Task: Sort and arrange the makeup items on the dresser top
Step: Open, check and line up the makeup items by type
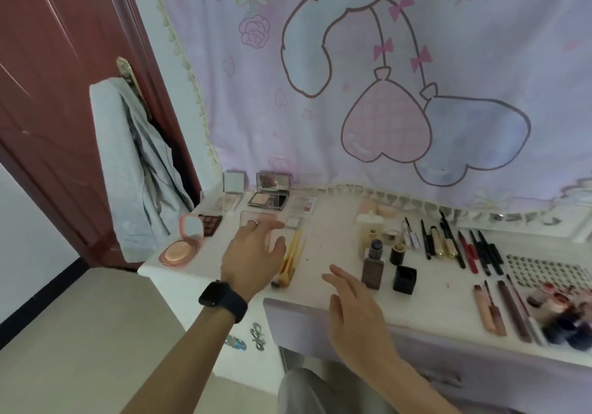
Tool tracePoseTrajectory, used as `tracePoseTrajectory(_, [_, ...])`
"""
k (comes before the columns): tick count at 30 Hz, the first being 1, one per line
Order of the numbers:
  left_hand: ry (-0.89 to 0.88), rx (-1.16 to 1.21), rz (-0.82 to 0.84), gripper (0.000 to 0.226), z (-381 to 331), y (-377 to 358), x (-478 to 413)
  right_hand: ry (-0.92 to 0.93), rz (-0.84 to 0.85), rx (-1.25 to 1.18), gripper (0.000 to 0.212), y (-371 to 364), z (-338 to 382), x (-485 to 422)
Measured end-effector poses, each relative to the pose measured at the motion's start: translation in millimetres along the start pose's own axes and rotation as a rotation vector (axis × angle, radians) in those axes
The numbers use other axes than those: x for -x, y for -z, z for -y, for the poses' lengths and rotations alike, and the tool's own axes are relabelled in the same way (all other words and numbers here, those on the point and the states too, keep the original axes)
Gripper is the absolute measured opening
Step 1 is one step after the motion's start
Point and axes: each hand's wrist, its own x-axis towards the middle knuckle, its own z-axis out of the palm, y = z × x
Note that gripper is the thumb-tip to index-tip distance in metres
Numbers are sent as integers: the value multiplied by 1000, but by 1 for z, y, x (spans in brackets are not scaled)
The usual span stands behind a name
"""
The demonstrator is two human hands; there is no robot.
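— What are the hands doing?
— The left hand, with a dark watch on its wrist, hangs over the left part of the bench, fingers spread and loose, grasping nothing. Its fingertips lie over a clear pink palette; whether they touch it I cannot tell.
— And the other?
— The right hand is released too, fingers straight, above the front edge near the middle.
— Where is the makeup?
— All on the bench. Yellow-handled brushes lie just right of the left hand. A round pink compact stands open at the left corner, with a dark eyeshadow palette behind it, and open palettes line the back. Right of the hands stand a brown bottle and a black cap. Beyond them lies a row of pencils and tubes, then lip glosses and small bottles at the front right.
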Motion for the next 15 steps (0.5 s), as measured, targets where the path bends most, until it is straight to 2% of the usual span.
tracePoseTrajectory(4, [-62,51,61,26,-21,-33,53,-25,-83,55,33,34,-33,47])
tracePoseTrajectory(9, [-98,34,81,30,-42,-76,94,-122,-128,217,35,63,-79,75])
tracePoseTrajectory(15, [-109,-118,189,63,-52,-117,104,-164,-30,365,53,70,-114,76])
